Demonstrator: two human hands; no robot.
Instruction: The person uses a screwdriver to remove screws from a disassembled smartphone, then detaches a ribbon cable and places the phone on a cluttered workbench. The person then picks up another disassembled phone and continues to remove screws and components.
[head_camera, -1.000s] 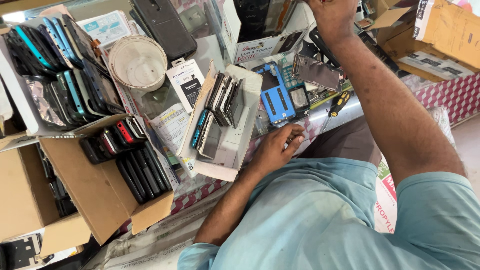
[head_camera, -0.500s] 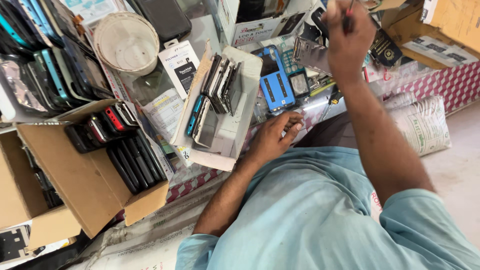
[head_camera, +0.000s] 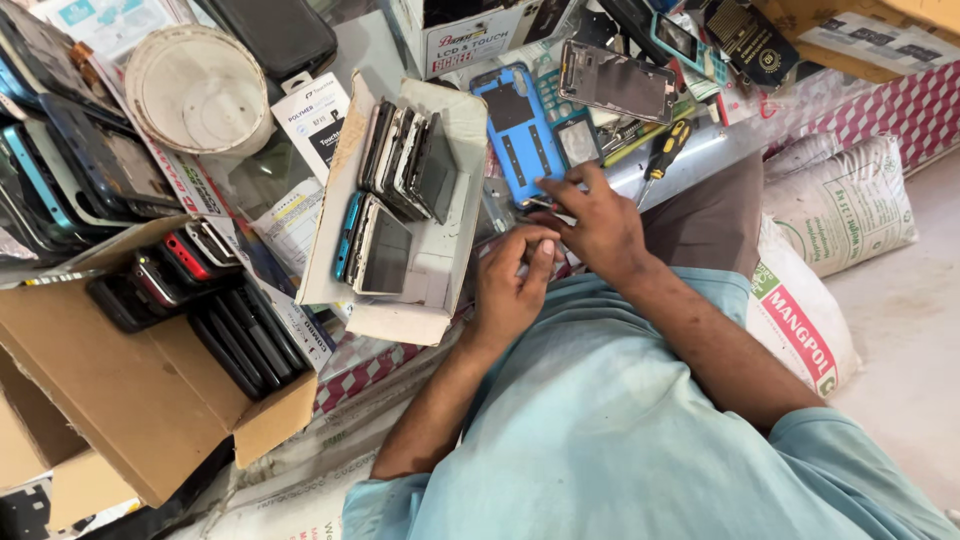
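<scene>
At the far left stands a brown cardboard box (head_camera: 130, 400) full of dark phones on edge, and beyond it a round white tub (head_camera: 200, 90). To the right of them, a shallow white tray (head_camera: 440, 290) holds more phones (head_camera: 405, 160) leaning on each other.

Just right of the tray is the person's left hand (head_camera: 515, 285). Its fingers are curled and the thumb meets the forefinger, as if pinching something very small; what it is I cannot tell. The right hand (head_camera: 600, 225) is touching it from the far side, fingers bent down over a small metal part (head_camera: 530, 203) at the near edge of a blue phone back cover (head_camera: 515, 125). Whether this hand really grips the part is hidden.

I think the small piece could slip and be lost among the clutter, because the hands work over the bench edge and the lap. An elbow could also push the tray.

Further right lie a grey phone frame (head_camera: 620, 80), a yellow-black screwdriver (head_camera: 665, 150) and white sacks (head_camera: 840, 210).
</scene>
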